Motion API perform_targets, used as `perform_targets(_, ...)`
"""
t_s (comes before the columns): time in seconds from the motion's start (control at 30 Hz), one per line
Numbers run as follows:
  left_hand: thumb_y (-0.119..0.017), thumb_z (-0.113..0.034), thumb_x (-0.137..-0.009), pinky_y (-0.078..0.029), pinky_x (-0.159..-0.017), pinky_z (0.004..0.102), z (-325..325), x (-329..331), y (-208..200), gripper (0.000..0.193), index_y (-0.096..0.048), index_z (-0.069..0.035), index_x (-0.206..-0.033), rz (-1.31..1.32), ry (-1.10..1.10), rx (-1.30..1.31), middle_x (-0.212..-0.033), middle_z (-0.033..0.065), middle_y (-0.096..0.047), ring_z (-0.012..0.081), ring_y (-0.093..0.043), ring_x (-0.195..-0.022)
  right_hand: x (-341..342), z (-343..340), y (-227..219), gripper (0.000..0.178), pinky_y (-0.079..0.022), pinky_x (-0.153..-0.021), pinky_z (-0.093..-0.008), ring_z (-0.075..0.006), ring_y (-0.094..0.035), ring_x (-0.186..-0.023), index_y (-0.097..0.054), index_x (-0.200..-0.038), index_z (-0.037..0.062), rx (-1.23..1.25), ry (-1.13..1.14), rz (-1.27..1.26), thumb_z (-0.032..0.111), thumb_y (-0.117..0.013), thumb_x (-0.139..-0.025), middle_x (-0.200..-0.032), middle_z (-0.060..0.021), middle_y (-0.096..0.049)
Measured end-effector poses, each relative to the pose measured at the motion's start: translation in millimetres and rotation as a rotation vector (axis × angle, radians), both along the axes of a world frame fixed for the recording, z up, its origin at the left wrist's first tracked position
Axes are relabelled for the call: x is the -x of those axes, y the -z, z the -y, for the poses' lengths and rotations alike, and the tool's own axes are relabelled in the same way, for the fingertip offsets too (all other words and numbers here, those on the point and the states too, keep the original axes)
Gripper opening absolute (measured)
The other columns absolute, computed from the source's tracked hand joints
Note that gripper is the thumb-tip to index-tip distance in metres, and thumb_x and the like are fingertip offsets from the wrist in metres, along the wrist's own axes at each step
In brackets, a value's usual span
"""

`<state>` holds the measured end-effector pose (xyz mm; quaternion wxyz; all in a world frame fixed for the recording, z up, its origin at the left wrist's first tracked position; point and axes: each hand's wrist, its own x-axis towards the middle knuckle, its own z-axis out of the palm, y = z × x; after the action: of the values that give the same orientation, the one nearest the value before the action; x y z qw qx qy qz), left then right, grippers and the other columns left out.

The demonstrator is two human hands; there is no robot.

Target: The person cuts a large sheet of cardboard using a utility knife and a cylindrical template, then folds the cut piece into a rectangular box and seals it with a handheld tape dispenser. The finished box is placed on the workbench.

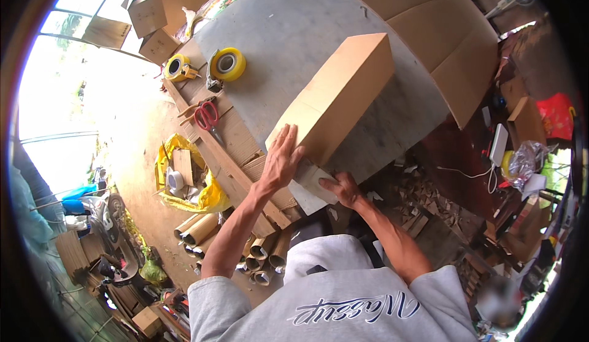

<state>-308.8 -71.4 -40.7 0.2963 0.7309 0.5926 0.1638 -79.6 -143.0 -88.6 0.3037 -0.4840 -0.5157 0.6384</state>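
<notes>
A long brown cardboard box (343,84) lies slantwise on the grey tabletop (282,60), its near end toward me. My left hand (282,161) rests on the box's top at that end, with the fingers stretched out flat. At the near end, a pale flap (311,179) sticks out below the left hand. My right hand (345,190) pinches the flap's edge; the thumb shows on top, while the other fingers are mostly hidden.
A large flat cardboard sheet (429,29) covers the table's right side. Left lie a yellow tape roll in a dispenser (227,65), another tape dispenser (178,68) and red-handled scissors (207,116). A yellow bag (211,196) and cardboard tubes (199,228) sit below.
</notes>
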Motion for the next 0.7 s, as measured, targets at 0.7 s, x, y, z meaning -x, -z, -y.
perform_targets(0.7, -0.047, -0.021, -0.098, -0.021, -0.127, 0.0415, 54, 35, 46, 0.062, -0.038, 0.003, -0.155, -1.307, 0.926, -0.832, -0.162, 0.0144, -0.038, 0.0290, -0.032, -0.151, 15, 17, -14, 0.072, -0.053, -0.074, -0.0488, -0.0449, -0.072, -0.085, -0.071, -0.086, -0.0100, 0.104, -0.014, 0.661, 0.062, -0.065, -0.085, -0.086, -0.0356, -0.067)
